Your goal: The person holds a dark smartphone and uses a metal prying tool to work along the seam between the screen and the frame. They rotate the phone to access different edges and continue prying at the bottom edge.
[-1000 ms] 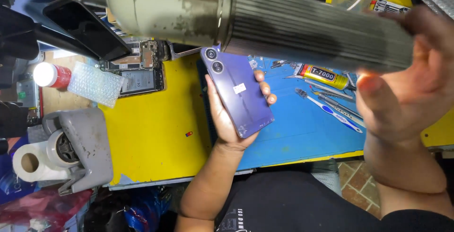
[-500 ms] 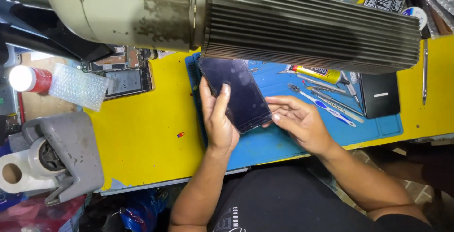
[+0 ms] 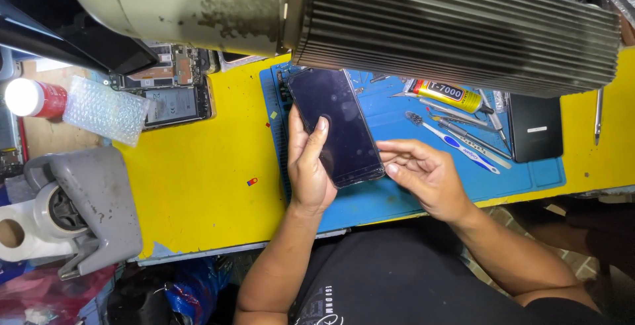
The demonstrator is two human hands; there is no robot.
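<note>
Since a second ago the smartphone (image 3: 335,126) has been turned over: its purple back with the camera lenses faced up then, and now the dark, unlit screen does. The right hand (image 3: 423,176), which was raised near the camera, has come down beside the phone's lower right edge, its fingers loosely curled and fingertips just touching the side of the phone.

The left hand (image 3: 309,166) grasps the phone from beneath and along its left edge, thumb lying across the glass. The phone is held tilted over the blue work mat (image 3: 397,199), which lies on the yellow desk (image 3: 198,186).

On the mat to the right lie a glue tube (image 3: 444,94), a toothbrush (image 3: 456,143), thin metal tools (image 3: 466,126) and a black rectangular case (image 3: 536,126). On the desk to the left lie an opened phone (image 3: 173,103), bubble wrap (image 3: 106,110) and a grey tape dispenser (image 3: 83,209). A large ribbed lamp housing (image 3: 456,30) crosses the top of the view.
</note>
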